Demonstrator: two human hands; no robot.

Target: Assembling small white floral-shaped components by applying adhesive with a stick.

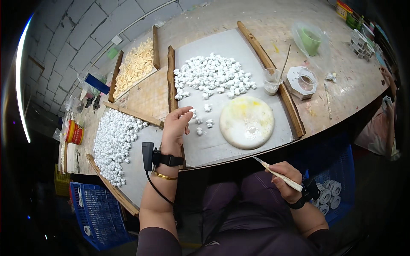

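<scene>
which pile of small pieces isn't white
The far-left pile, between wooden strips at the table's back: its pieces are tan, while the centre heap and the near-left heap are white.

A worn workbench (341, 81) stands against a grey block wall (77, 34), seemingly under dim light.

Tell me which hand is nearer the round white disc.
Left. The left hand reaches over the board beside the round white disc; the right hand holds a brush below the table edge.
</scene>
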